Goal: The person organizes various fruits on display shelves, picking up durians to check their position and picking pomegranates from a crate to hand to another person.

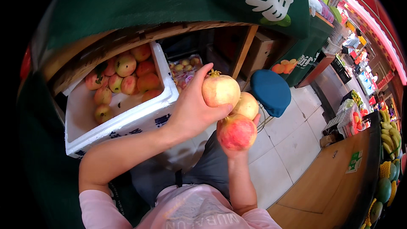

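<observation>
My left hand (pixel 193 106) grips a pale yellow-pink pomegranate (pixel 220 90) from its left side, at chest height. My right hand (pixel 239 150) is raised from below and holds two more pomegranates, a red one (pixel 236 132) in front and a yellowish one (pixel 246 105) behind it. The three fruits touch one another. To the left stands a white foam box (pixel 127 121) under a stall, with several pomegranates (pixel 127 78) piled in its far end.
A green cloth (pixel 169 0) drapes the wooden stall above the box. A clear pack of small fruit (pixel 184 68) lies behind the box. A blue cushioned stool (pixel 271 91) stands on the tiled floor. Bananas (pixel 388 133) and other produce line the right edge.
</observation>
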Motion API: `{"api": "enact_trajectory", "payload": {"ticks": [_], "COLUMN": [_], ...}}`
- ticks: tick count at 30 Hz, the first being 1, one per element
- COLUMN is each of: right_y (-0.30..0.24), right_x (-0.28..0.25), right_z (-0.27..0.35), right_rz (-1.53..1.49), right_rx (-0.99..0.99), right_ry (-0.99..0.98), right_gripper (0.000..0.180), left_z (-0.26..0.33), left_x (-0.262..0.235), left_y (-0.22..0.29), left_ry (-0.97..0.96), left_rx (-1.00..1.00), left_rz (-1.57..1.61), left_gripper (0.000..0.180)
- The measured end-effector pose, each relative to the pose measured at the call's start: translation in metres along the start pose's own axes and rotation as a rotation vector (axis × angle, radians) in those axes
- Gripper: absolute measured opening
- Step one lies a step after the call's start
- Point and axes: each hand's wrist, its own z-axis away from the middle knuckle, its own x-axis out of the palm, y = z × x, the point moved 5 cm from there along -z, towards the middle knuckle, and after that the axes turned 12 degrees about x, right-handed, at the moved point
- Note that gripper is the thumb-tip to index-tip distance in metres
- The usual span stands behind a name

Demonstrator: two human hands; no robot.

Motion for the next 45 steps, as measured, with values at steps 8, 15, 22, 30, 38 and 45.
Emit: {"api": "enact_trajectory", "payload": {"ticks": [8,15,22,30,38,45], "right_y": [-0.002,-0.009,-0.019,-0.009,-0.008,-0.009], "right_x": [0.01,0.013,0.013,0.017,-0.02,-0.025], "right_z": [0.005,0.009,0.009,0.004,0.008,0.001], "right_rz": [0.123,0.076,0.175,0.178,0.094,0.102], "right_rx": [-0.031,-0.029,-0.178,-0.05,0.002,0.003], "right_ry": [-0.05,-0.249,-0.138,-0.186,-0.139,-0.142], "right_gripper": [0.091,0.088,0.091,0.096,0.096,0.097], "left_z": [0.009,0.016,0.022,0.023,0.036,0.033], "left_x": [0.021,0.037,0.031,0.031,0.035,0.026], "left_y": [-0.032,-0.045,-0.062,-0.067,-0.095,-0.101], "left_ry": [0.049,-0.001,-0.117,-0.138,-0.162,-0.055], "left_rx": [-0.013,-0.024,-0.03,-0.187,-0.37,-0.376], "left_rz": [0.178,0.295,0.291,0.382,0.376,0.372], "left_gripper": [0.094,0.095,0.092,0.084,0.086,0.078]}}
